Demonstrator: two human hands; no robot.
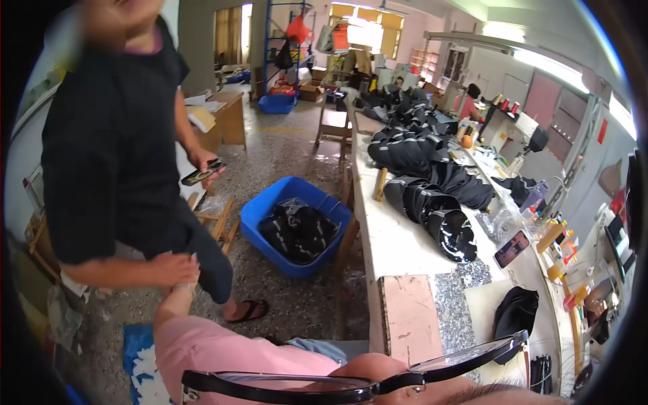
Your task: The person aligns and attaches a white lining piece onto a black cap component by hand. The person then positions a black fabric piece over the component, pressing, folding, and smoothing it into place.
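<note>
My left forearm point(173, 305), in a pink sleeve point(223, 344), reaches up and left to a co-worker. The hand of the co-worker point(177, 267) overlaps my left hand at the wrist, so my fingers cannot be made out. A band circles my wrist. My right hand is out of view. The co-worker, in a black shirt point(101, 142), stands close on the left and holds a flat dark object point(202, 173) in the other hand. Nearest on the table at my right lies a black cap-like cloth piece point(516, 314).
A blue bin point(251, 251) of black pieces stands on the floor beside the long white table point(385, 236). Nested black pieces point(432, 196) line the table, near a phone point(512, 249) and a pinkish board point(408, 317). Glasses point(283, 382) cross the lower edge. Another person sits far back.
</note>
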